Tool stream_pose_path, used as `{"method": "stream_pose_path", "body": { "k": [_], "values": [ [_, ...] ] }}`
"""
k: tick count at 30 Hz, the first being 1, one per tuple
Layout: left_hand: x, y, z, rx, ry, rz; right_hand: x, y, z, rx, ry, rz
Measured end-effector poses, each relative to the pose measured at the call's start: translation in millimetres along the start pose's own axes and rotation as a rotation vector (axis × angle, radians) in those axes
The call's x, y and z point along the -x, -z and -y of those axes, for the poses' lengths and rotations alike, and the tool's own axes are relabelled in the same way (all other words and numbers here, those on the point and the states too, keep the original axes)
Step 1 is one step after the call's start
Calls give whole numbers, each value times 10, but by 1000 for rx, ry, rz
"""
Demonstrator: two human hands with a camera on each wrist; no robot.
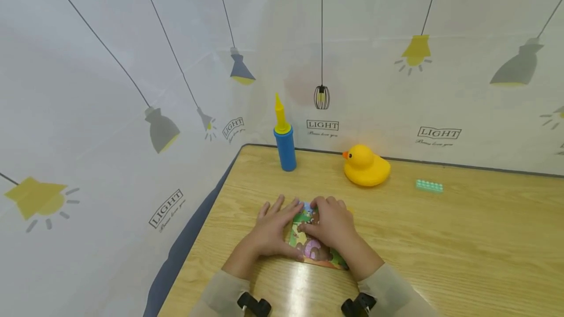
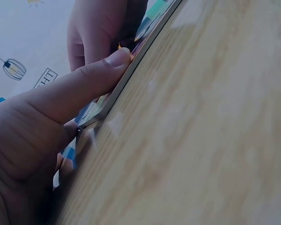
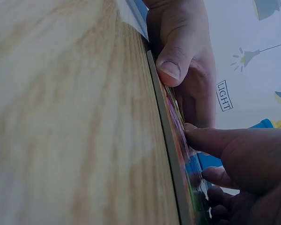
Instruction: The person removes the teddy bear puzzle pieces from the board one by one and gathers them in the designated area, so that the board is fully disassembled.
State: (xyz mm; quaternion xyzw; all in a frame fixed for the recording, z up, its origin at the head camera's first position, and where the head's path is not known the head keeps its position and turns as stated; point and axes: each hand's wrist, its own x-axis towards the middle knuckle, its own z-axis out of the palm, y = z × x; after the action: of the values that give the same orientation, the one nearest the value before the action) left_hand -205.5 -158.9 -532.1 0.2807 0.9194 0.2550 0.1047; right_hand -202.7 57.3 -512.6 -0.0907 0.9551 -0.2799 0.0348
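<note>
A flat picture board (image 1: 296, 238) with a colourful cartoon print, apparently a jigsaw puzzle, lies on the wooden table between both hands. My left hand (image 1: 274, 231) spreads over its left side, the fingers reaching to the far left corner. In the left wrist view, the left thumb (image 2: 91, 79) rests on the board's near edge. My right hand (image 1: 336, 224) covers the board's right part, its thumb and bent fingertips touching the printed surface. Seen from the right wrist, the right fingers (image 3: 220, 178) rest on the picture. What lies under the right palm is hidden.
Behind the board stand a blue pump (image 1: 287, 148) with a yellow nozzle and a yellow rubber duck (image 1: 366, 168). A small mint-green studded block (image 1: 429, 186) lies to the right. A lamp-printed cloth (image 1: 374, 62) borders the table's (image 1: 440, 238) back and left sides.
</note>
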Motion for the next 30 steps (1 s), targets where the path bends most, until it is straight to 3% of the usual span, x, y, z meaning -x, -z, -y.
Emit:
{"method": "stream_pose_path", "body": {
  "k": [13, 18, 24, 30],
  "values": [
    [-7, -3, 1, -3, 3, -39, -6, 25, 37, -50, -45, -7],
    [-12, -2, 1, -4, 15, -35, 14, -7, 10, -72, -36, -52],
    [-16, 7, -17, -6, 25, -23, 28, -100, -60, -127, -2, -153],
    [-2, 12, -14, -19, 18, -30, 74, -153, -98, -113, 117, -233]
  ]
}}
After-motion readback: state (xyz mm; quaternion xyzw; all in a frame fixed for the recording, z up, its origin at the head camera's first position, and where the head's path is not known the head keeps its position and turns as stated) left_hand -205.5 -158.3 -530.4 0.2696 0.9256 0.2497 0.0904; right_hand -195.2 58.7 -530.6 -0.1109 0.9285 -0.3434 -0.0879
